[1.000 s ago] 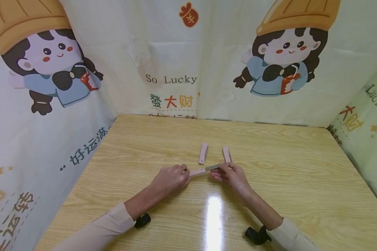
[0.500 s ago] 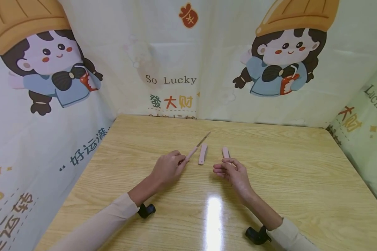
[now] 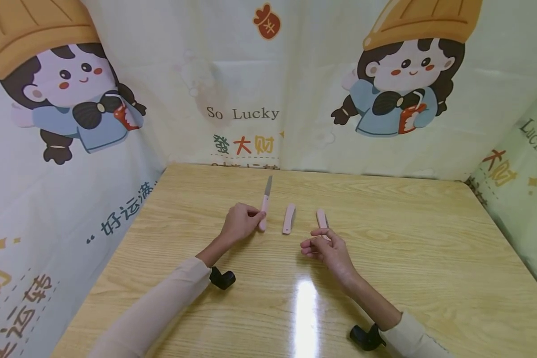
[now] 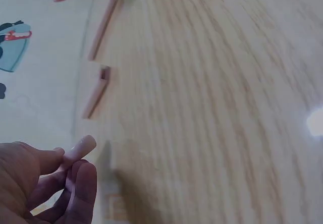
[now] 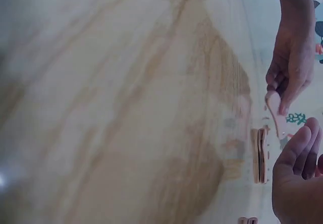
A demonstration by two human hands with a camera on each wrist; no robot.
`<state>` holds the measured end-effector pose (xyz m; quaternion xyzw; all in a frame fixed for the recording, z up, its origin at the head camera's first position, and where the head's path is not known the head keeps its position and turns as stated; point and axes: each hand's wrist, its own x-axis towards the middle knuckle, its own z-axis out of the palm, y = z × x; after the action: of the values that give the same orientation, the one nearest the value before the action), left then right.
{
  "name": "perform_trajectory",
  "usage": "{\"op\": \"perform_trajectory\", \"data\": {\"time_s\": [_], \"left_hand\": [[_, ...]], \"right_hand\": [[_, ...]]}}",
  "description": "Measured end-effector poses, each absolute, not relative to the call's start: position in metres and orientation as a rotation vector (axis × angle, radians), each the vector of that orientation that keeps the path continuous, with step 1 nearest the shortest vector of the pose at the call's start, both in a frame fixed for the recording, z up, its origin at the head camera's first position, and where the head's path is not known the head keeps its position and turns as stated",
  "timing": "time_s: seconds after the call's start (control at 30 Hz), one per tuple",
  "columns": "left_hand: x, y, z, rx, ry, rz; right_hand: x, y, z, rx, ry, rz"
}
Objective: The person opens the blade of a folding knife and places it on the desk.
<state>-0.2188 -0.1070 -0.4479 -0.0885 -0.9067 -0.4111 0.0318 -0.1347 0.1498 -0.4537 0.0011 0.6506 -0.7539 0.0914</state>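
Observation:
An unfolded pocket knife with a pink handle (image 3: pixel 265 203) and a grey blade points towards the back of the table. Thumb and fingers of my left hand (image 3: pixel 240 222) pinch its handle near the butt end, which sticks out past the fingertips in the left wrist view as a pink stub (image 4: pixel 85 146). To its right lies a folded pink pocket knife (image 3: pixel 289 219), and farther right a second folded one (image 3: pixel 321 217), partly behind my right hand (image 3: pixel 335 253). That right hand holds nothing; its fingers are loosely bent above the table.
The wood-grain table (image 3: pixel 407 238) has a printed curtain (image 3: pixel 313 114) along its back and sides. Black wrist mounts (image 3: pixel 222 278) hang below both sleeves. A bright light reflection lies on the table's front middle.
The right hand has let go of the blade. My left hand has carried the open knife left and back, turning its blade from pointing right to pointing away. The right hand has hardly moved.

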Motion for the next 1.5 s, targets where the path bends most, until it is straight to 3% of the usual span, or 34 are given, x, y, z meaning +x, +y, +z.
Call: {"op": "perform_trajectory", "data": {"time_s": [0.37, 1.1, 1.23, 1.5], "left_hand": [[-0.224, -0.107, -0.452, -0.133, -2.864, -1.127], [-0.227, -0.114, -0.462, -0.192, -2.808, -1.024], [-0.225, -0.108, -0.461, -0.363, -2.715, -0.748], [-0.228, -0.087, -0.453, -1.046, -2.649, -0.617]], "right_hand": [[-0.134, 0.149, -0.455, -0.062, 1.95, -2.143], [-0.136, 0.152, -0.45, -0.128, 1.951, -2.007], [-0.135, 0.153, -0.452, -0.158, 1.984, -1.935], [-0.135, 0.148, -0.453, -0.236, 1.995, -1.87]]}}
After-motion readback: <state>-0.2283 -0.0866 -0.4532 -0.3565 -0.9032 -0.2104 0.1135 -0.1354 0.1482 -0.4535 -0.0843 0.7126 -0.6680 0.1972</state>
